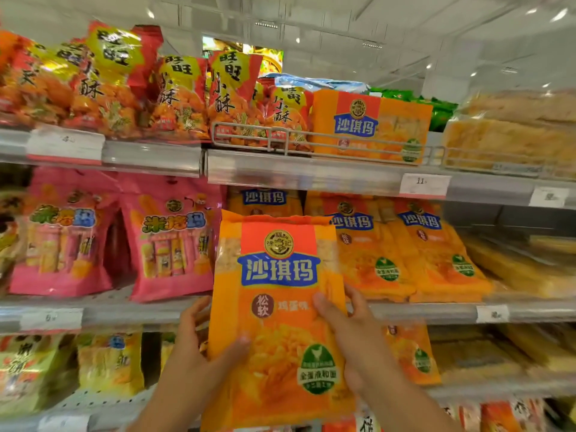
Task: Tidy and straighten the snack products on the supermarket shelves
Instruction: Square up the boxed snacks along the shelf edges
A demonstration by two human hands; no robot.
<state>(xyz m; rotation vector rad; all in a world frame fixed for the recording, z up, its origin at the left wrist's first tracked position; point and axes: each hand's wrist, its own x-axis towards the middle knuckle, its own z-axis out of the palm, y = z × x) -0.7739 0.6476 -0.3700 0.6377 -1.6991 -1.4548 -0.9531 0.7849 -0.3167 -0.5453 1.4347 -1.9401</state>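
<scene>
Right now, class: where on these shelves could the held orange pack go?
Middle shelf: one gap, between pink bags and orange packs, behind the held pack. Top shelf is crowded. Both hands are occupied.

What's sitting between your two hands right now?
In the head view, the orange sachima bag fills that stretch: the left hand grips its left edge, the right hand its right edge, held upright before the middle shelf.

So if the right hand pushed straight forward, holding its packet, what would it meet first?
Probably the orange packets on the middle shelf, behind the held packet that the right hand grips; depth is unclear.
</scene>
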